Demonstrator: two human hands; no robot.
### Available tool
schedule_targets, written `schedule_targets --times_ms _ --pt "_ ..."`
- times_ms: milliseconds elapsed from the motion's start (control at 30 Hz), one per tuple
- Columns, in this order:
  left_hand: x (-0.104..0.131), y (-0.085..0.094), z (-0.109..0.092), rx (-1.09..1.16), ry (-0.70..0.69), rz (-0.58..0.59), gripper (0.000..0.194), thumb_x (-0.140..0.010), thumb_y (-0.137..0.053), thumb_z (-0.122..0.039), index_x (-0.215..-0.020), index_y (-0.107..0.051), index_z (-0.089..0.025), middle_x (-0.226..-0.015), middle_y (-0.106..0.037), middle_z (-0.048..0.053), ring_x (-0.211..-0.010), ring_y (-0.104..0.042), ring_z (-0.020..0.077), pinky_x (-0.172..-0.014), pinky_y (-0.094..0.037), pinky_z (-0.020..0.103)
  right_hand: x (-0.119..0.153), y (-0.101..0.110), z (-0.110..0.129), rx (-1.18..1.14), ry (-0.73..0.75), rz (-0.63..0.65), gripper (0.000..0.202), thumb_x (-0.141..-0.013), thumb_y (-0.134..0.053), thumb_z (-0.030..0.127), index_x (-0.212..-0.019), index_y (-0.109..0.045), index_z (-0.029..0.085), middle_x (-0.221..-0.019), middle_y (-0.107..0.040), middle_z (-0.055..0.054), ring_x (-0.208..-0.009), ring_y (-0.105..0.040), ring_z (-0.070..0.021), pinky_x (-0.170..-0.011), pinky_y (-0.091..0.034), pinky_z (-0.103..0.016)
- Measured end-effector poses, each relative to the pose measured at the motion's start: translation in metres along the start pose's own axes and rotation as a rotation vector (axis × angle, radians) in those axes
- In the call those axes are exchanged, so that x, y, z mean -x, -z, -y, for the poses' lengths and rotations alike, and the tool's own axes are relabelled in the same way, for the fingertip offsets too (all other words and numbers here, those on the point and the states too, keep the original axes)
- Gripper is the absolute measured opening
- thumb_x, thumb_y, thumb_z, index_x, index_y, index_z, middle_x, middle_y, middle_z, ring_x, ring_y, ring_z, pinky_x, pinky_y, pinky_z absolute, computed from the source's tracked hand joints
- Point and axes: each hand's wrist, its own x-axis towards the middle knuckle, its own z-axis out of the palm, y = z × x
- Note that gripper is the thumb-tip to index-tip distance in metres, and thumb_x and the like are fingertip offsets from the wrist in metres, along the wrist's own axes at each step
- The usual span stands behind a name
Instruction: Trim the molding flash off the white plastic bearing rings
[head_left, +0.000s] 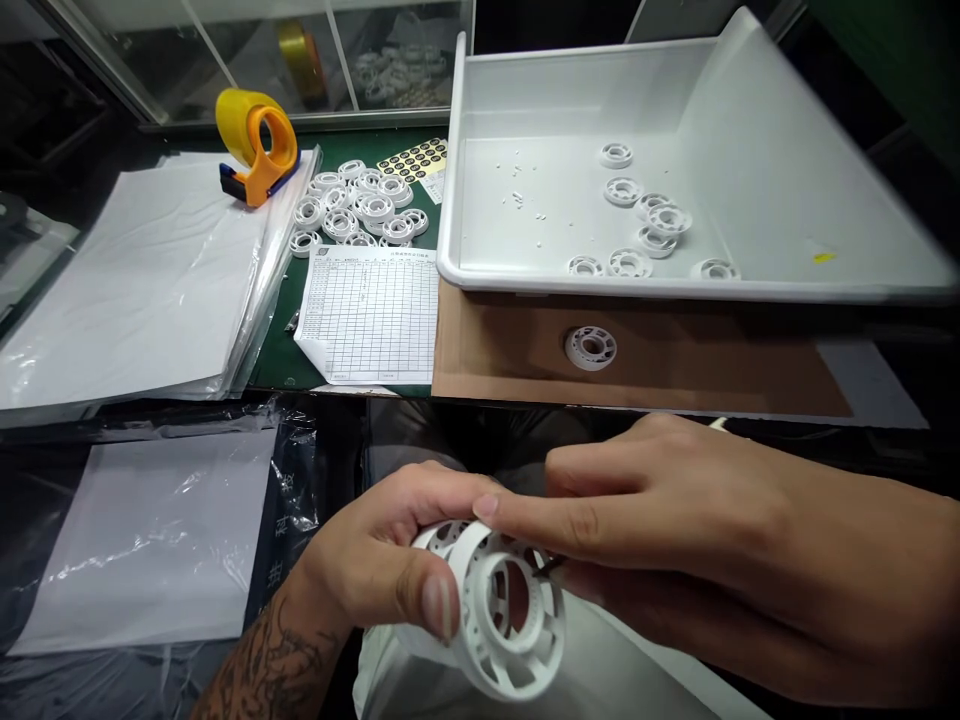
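Green bench (283, 365) space fronts a glass-panelled cabinet (202, 45), with a cluster of white rings (375, 208) beside a printed sheet (375, 320). Right of these sits a white tray (600, 288) with more rings (622, 191) inside; just in front, a single ring (574, 352) rests on brown cardboard (495, 340). Below the bench edge, the left hand (390, 540) has its grip wrapped around a stack of spoked white rings (517, 648), front ring facing outward. The right hand (675, 510) reaches across, index fingertip by the upper rim; a thin dark tip (550, 567) shows beneath, but I cannot tell how that grip closes.
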Motion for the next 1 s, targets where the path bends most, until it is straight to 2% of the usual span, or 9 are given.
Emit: schedule_targets --times_ms 100,267,400,533,633,700,833,933,1000 --pt "0.001 0.001 0.005 0.048 0.024 -0.005 0.074 -0.078 -0.08 -0.078 -0.104 -0.082 -0.008 -0.079 -0.069 0.01 -0.066 -0.063 0.0191 -0.057 -0.047 0.028 0.0 -0.005 0.0 0.107 0.016 -0.035 0.047 -0.12 -0.046 0.026 -0.166 -0.043 0.028 -0.09 -0.06 0.001 -0.068 -0.052 -0.0136 -0.058 -0.031 -0.029" --pt "0.001 -0.005 0.008 0.159 0.002 -0.048 0.06 -0.075 -0.089 -0.064 -0.096 -0.083 -0.008 -0.073 -0.065 0.007 -0.06 -0.053 0.0138 -0.055 -0.042 0.025 0.003 -0.011 0.0 0.214 0.066 -0.07 0.043 -0.12 -0.038 0.023 -0.162 -0.046 0.021 -0.087 -0.057 0.0 -0.064 -0.045 -0.0152 -0.057 -0.024 -0.033" --pt "0.0 -0.005 0.009 0.18 0.027 -0.056 0.065 -0.072 -0.091 -0.069 -0.093 -0.079 -0.008 -0.073 -0.064 0.006 -0.06 -0.053 0.0131 -0.055 -0.04 0.024 0.002 -0.008 -0.001 0.132 0.038 -0.046 0.046 -0.12 -0.043 0.026 -0.166 -0.042 0.025 -0.089 -0.059 0.002 -0.067 -0.05 -0.014 -0.059 -0.031 -0.03" --pt "0.001 -0.002 0.009 0.183 0.041 -0.056 0.067 -0.071 -0.09 -0.071 -0.092 -0.078 -0.009 -0.075 -0.065 0.005 -0.064 -0.052 0.0121 -0.058 -0.041 0.023 -0.001 -0.003 -0.003 -0.076 0.026 -0.002 0.048 -0.115 -0.051 0.018 -0.162 -0.049 0.029 -0.097 -0.066 0.002 -0.074 -0.058 -0.0124 -0.064 -0.04 -0.026" --pt "0.003 -0.002 0.01 0.195 0.048 -0.082 0.071 -0.07 -0.088 -0.074 -0.101 -0.08 -0.011 -0.078 -0.066 0.004 -0.065 -0.052 0.0115 -0.06 -0.042 0.023 -0.002 -0.001 -0.003 -0.144 0.008 -0.031 0.044 -0.115 -0.051 0.017 -0.158 -0.055 0.03 -0.101 -0.069 0.001 -0.077 -0.061 -0.0115 -0.065 -0.042 -0.025" --pt "0.005 -0.003 0.011 0.215 0.04 -0.11 0.072 -0.069 -0.089 -0.074 -0.105 -0.082 -0.012 -0.08 -0.069 0.004 -0.065 -0.054 0.0111 -0.06 -0.043 0.022 -0.001 -0.001 -0.002 -0.123 0.004 -0.079 0.04 -0.117 -0.05 0.018 -0.155 -0.058 0.029 -0.097 -0.068 0.001 -0.074 -0.061 -0.0115 -0.065 -0.042 -0.025" --pt "0.006 -0.007 0.012 0.304 0.037 -0.142 0.07 -0.069 -0.092 -0.07 -0.109 -0.083 -0.013 -0.083 -0.075 0.007 -0.066 -0.063 0.0133 -0.061 -0.049 0.022 0.003 -0.005 -0.001 -0.028 0.052 -0.095 0.03 -0.119 -0.05 0.032 -0.146 -0.061 0.026 -0.088 -0.063 0.001 -0.068 -0.059 -0.013 -0.061 -0.04 -0.028" --pt "0.006 -0.01 0.012 0.32 0.014 -0.146 0.071 -0.072 -0.09 -0.071 -0.111 -0.083 -0.012 -0.082 -0.075 0.008 -0.068 -0.065 0.014 -0.063 -0.052 0.021 0.005 -0.01 -0.002 0.031 0.132 -0.109 0.036 -0.122 -0.042 0.044 -0.143 -0.062 0.022 -0.082 -0.062 0.002 -0.065 -0.057 -0.0132 -0.06 -0.038 -0.031" --pt "0.005 -0.01 0.012 0.299 0.008 -0.148 0.071 -0.072 -0.09 -0.071 -0.111 -0.084 -0.012 -0.081 -0.074 0.008 -0.068 -0.064 0.0141 -0.061 -0.051 0.02 0.007 -0.011 -0.003 0.104 0.155 -0.146 0.043 -0.123 -0.034 0.048 -0.138 -0.064 0.021 -0.081 -0.063 0.001 -0.064 -0.059 -0.0129 -0.06 -0.042 -0.031"
